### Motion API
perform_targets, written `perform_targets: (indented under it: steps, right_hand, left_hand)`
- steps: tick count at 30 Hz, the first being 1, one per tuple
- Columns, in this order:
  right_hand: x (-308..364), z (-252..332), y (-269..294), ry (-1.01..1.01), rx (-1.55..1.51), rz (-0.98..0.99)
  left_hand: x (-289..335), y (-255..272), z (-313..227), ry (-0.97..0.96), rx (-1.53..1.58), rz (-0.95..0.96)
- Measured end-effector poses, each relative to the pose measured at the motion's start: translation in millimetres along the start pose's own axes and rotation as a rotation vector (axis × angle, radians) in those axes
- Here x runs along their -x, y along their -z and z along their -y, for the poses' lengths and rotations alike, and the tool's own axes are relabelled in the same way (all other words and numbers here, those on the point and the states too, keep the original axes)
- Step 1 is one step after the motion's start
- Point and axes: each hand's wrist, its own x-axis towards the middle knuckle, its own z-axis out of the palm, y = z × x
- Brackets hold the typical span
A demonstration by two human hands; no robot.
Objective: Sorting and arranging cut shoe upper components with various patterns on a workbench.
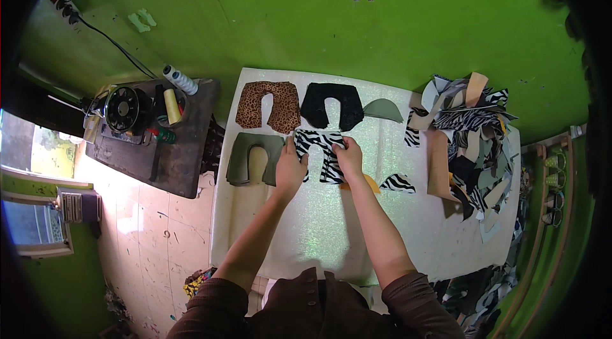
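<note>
A zebra-print U-shaped fabric piece (320, 139) lies in the middle of the table. My left hand (291, 165) closes on its left side, and my right hand (349, 158) grips its upper right corner with the thumb on top. Behind it are a leopard-print U-shaped piece (247, 108) and a black one (313, 108). To the left sits a stack of olive-grey U-shaped pieces (238, 159). A grey-green half-round piece (384, 109) rests right of the black one. Beside my right wrist are a yellow piece (371, 184), partly hidden, and a small zebra-print scrap (398, 183).
A heap of mixed scraps (475, 122) covers the right end of the white table (268, 237), with a tan sheet (438, 163) at its near side. At the left stands a dark table (182, 173) bearing a sewing machine (121, 110) and thread cones (182, 81). A green wall (306, 20) rises behind.
</note>
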Motion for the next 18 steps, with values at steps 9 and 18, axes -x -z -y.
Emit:
perform_targets:
  steps: [9,18]
  right_hand:
    - [7.3,2.5,1.4,0.053,0.058,-0.017]
    - [44.0,-11.1,-2.3,0.706,0.804,-0.067]
  left_hand:
    - [3.2,3.0,0.7,-0.080,0.114,-0.032]
    - [20.5,-1.2,-4.8,-0.530,-0.468,-0.214]
